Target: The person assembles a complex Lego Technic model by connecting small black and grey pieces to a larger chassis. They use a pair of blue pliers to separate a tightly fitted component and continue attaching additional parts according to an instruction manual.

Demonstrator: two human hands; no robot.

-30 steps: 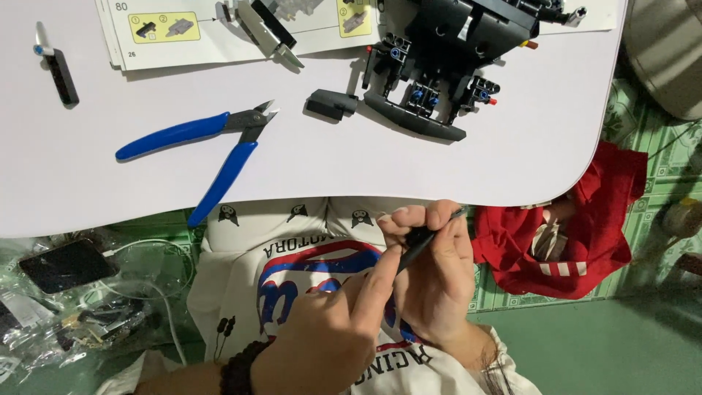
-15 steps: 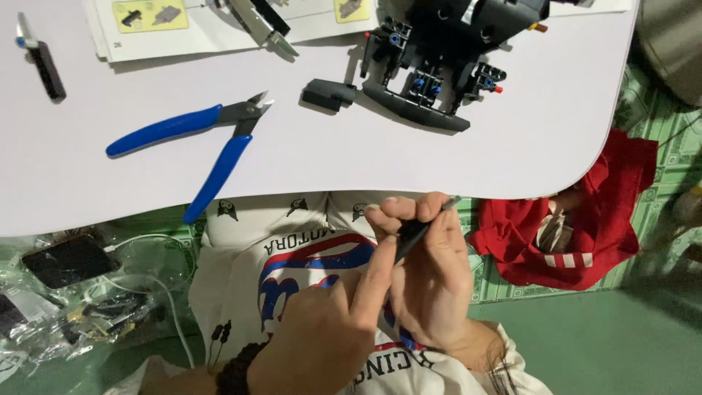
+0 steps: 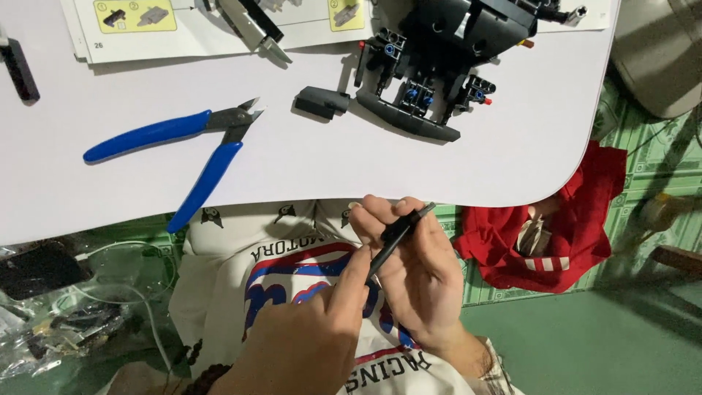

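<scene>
My two hands meet in front of my chest, just below the white table's near edge. My right hand pinches a thin black rod-like part between thumb and fingers, its tip pointing up toward the table. My left hand, with a dark bead bracelet at the wrist, presses its forefinger against the lower end of the same part. A black building-block model with blue and red pins stands on the table at the far middle. A small dark grey piece lies left of it.
Blue-handled cutters lie open on the table's left half. An instruction booklet lies along the far edge, and a black stick-shaped object is at the far left. Red cloth lies on the green floor at right, clear plastic bags at left.
Both hands stay together on the black part, which has tilted a little. The view has shifted slightly, so the table items sit a bit further left and higher.
</scene>
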